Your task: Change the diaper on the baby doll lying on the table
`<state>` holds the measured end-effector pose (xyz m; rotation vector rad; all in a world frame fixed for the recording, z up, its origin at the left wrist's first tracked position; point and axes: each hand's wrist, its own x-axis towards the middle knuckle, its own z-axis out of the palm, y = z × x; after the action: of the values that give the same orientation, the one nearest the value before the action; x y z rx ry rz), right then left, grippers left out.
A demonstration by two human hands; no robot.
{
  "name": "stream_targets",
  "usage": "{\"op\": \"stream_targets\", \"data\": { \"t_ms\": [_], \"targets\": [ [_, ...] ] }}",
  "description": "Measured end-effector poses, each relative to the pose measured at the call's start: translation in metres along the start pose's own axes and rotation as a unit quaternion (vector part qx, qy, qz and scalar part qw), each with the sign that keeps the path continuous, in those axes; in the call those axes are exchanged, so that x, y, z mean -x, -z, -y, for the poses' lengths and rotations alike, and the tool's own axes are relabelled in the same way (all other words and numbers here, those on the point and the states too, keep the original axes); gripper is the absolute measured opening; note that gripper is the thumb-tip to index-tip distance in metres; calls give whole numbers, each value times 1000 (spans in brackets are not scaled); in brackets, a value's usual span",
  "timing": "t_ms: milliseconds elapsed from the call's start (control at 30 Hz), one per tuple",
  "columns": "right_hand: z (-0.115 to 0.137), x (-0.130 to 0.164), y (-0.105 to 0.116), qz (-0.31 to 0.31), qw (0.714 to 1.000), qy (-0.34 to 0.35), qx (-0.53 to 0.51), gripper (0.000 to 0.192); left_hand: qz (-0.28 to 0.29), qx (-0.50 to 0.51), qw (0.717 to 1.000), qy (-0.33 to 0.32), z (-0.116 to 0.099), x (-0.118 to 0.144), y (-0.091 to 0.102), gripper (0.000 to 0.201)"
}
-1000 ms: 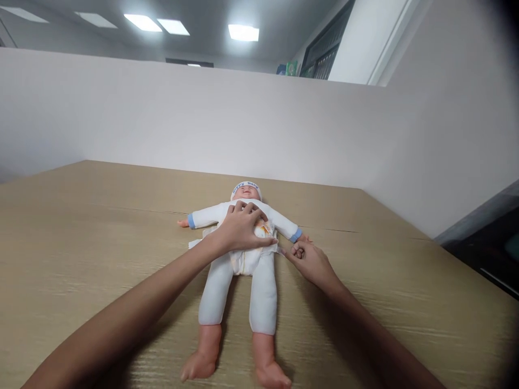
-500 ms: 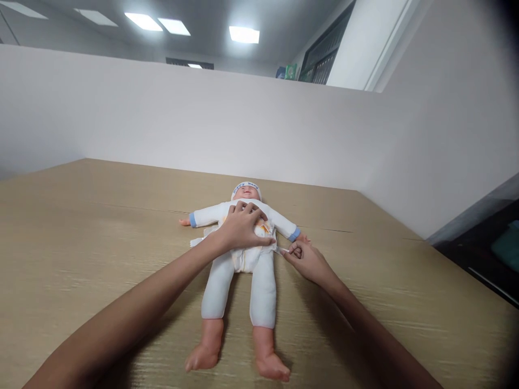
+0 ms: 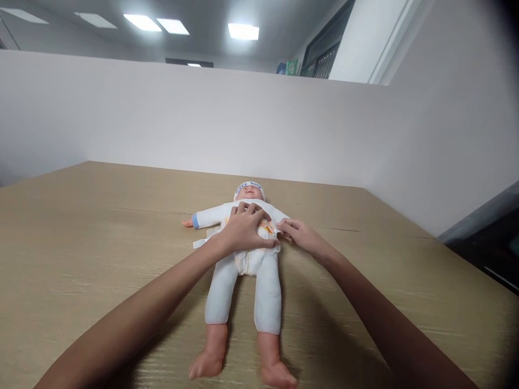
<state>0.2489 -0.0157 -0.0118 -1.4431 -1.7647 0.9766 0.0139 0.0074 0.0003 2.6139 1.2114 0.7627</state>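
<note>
A baby doll (image 3: 267, 294) in a white suit and a lettered cap lies on its back, feet toward me. Around its hips is a white diaper (image 3: 248, 263) with an orange print at the front. My left hand (image 3: 247, 229) rests spread over the diaper's front and the belly, thumb apart from the fingers. At the doll's side on the right, my right hand (image 3: 302, 236) pinches the diaper's side tab, which its fingers mostly hide. On the left, the other tab (image 3: 199, 243) sticks out loose.
The doll lies on a wooden table (image 3: 101, 270) with a thin seam across it. A pale partition wall (image 3: 227, 119) rises behind the table and along the right. A dark object (image 3: 486, 248) stands beyond the right edge.
My right hand has moved up and in toward the doll's side, bringing the diaper tab along. My left hand keeps its place on the front. The view has shifted slightly.
</note>
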Motion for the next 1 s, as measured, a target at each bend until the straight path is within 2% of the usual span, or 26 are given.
{"op": "stream_targets", "data": {
  "t_ms": [100,167,267,333,400,500,600,700,767,867,1000],
  "targets": [
    [10,-21,-16,12,1000,19,14,50,-7,-1,1000,-3,1,-1,-2,63],
    [16,-24,-25,2,999,25,27,46,-5,3,1000,-3,2,-1,-4,61],
    [20,-11,-36,-77,993,62,56,35,12,17,1000,6,3,-2,-2,59],
    [20,5,-42,-133,979,134,82,25,35,44,998,9,6,-3,4,60],
    [15,22,-46,-151,958,217,109,22,71,104,992,-6,13,-1,13,66],
    [4,39,-47,-130,936,283,166,33,100,255,961,-25,30,6,25,63],
    [-3,45,-44,-121,919,300,227,40,28,346,938,10,54,24,26,50],
    [2,45,-42,-146,907,301,257,40,-60,295,952,53,79,52,22,45],
    [14,43,-44,-166,904,303,254,37,-84,218,969,79,94,72,21,41],
    [40,36,-52,-153,910,312,225,28,-73,109,986,107,109,95,20,37],
    [78,17,-72,-93,916,311,236,18,-21,26,988,148,118,105,16,32]
  ]
}}
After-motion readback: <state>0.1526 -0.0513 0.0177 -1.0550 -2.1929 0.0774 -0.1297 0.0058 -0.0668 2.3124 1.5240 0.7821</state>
